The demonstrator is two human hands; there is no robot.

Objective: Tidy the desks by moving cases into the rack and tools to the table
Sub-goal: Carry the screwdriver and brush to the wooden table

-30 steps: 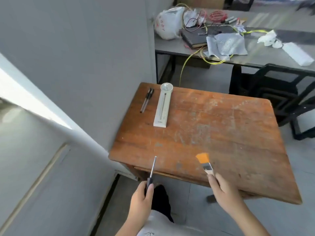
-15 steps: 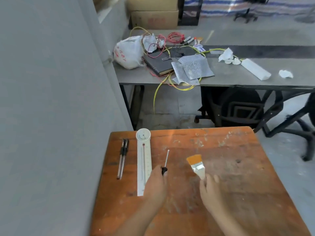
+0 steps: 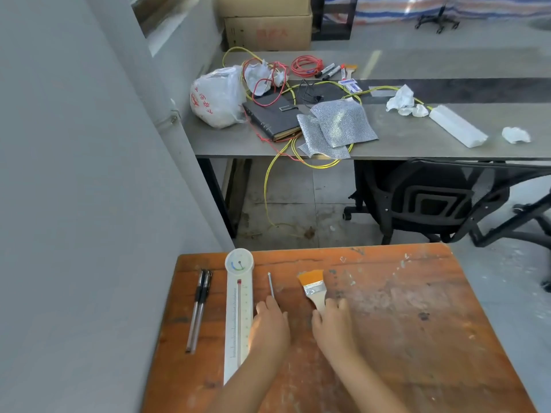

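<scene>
Nothing can be read letter for letter; a white plastic bag (image 3: 217, 98) on the grey tabletop (image 3: 417, 138), far beyond the left grip (image 3: 269, 326), carries red printed characters, too blurred and creased to make out; a cardboard box (image 3: 268, 32) further beyond that grip bears a faint red mark on its front, also illegible; the white thermometer (image 3: 238, 317), touching the left grip on its outer side, shows a printed scale of fine ticks along its tube and a small dial with blue and green arcs at its far end, but no numbers resolve.
</scene>
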